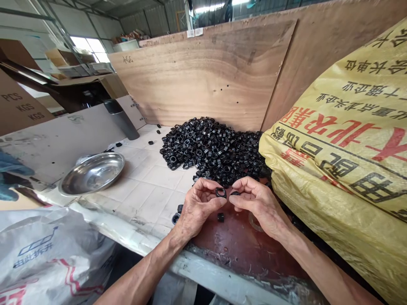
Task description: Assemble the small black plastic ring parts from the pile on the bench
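Note:
My left hand (199,207) pinches a small black plastic ring (220,192) between thumb and fingers, just in front of a large heap of the same black rings (210,148). My right hand (254,203) is right beside it, fingers curled around another small black piece (235,193). Both hands hover above a dark red patch of the bench (235,241). A few loose black rings (220,217) lie on the bench under the hands.
A steel bowl (92,173) sits to the left on the white tiled bench (152,178). A big yellow printed sack (346,148) fills the right side. Plywood boards (206,72) wall the back. A grey plastic bag (47,254) lies at lower left.

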`<act>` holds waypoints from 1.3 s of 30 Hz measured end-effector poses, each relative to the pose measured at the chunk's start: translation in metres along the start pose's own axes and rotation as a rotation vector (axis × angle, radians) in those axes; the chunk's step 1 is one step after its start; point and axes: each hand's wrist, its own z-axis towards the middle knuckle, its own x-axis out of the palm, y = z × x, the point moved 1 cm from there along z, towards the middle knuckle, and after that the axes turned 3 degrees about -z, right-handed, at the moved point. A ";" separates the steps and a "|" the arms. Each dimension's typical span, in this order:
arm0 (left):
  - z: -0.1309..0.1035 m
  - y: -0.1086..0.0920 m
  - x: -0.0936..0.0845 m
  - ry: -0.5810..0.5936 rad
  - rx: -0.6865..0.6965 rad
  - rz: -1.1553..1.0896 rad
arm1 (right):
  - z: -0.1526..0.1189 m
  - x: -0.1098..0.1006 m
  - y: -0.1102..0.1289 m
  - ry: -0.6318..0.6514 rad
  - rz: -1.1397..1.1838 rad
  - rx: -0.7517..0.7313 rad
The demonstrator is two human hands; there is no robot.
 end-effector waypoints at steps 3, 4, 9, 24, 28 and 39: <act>0.000 -0.002 0.000 -0.011 -0.023 0.056 | -0.002 0.000 0.000 0.023 -0.049 -0.014; 0.000 -0.002 -0.001 -0.026 -0.022 0.074 | -0.003 0.001 0.000 0.046 -0.039 -0.016; 0.000 -0.002 -0.002 -0.026 -0.074 0.039 | -0.004 0.003 0.001 0.080 -0.010 -0.047; -0.001 -0.006 0.004 -0.029 -0.106 0.035 | -0.007 0.004 -0.006 -0.065 -0.260 -0.287; -0.004 -0.007 0.005 -0.042 -0.157 0.099 | -0.005 0.003 -0.010 -0.090 -0.344 -0.283; -0.002 -0.004 0.005 -0.059 -0.081 0.146 | -0.003 -0.001 -0.005 -0.074 -0.564 -0.474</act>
